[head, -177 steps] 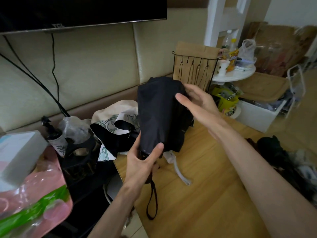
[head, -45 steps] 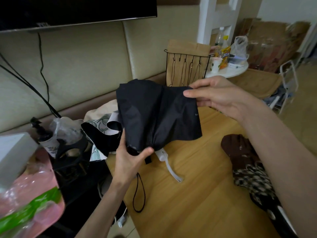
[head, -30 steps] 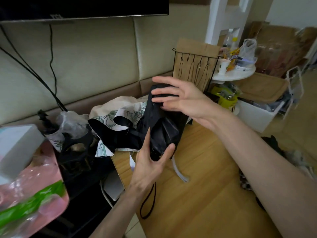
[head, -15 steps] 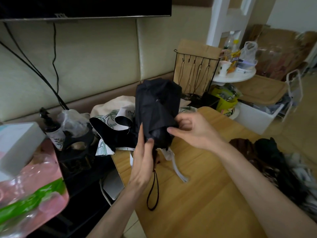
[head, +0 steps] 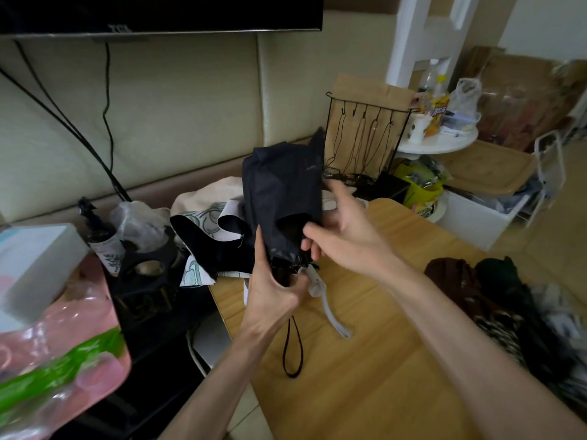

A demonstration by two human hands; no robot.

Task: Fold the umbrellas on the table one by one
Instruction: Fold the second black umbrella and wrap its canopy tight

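Gathering the black umbrella mid-fold, upright above the bench edge: left grip clamping round its handle, right grip pinching the loose canopy hem; next move probably calling for wrapping pleats tight and securing them.

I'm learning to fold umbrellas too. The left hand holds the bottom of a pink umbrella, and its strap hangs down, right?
Not pink. The head view shows the left hand holding the bottom of a black umbrella, and its strap hangs down.
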